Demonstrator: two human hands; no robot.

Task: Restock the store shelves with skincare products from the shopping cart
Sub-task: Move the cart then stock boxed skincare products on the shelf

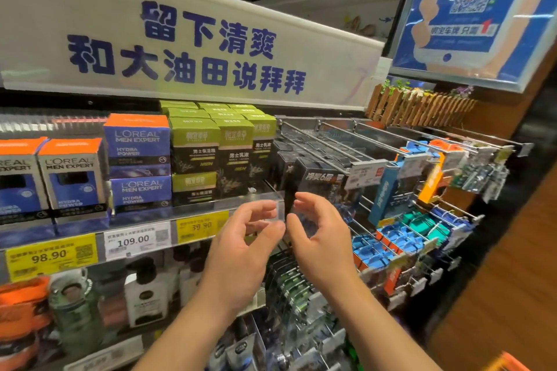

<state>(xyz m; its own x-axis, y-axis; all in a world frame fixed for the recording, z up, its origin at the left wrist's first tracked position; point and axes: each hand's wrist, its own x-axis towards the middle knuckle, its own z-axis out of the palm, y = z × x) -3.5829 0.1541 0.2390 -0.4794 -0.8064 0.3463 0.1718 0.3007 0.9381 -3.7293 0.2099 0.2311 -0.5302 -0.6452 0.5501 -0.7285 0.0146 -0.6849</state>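
My left hand [241, 238] and my right hand [316, 229] are raised side by side in front of the top shelf's right end, fingers curled and apart, holding nothing. They hover at the clear plastic shelf guard [271, 200], just below the green-and-black boxes [217, 147] of men's lotion. To the left stand blue-and-orange L'Oreal Men Expert boxes [138, 159]. A dark razor box [319, 187] stands just behind my right hand. The shopping cart's orange corner [509, 363] shows at the bottom right.
Price tags [132, 241] line the shelf edge. Metal pegs [376, 144] stick out on the right, hung with blue and orange packs [391, 238]. White pump bottles [144, 289] stand on the lower shelf. A banner [187, 51] and a blue poster [473, 9] hang overhead.
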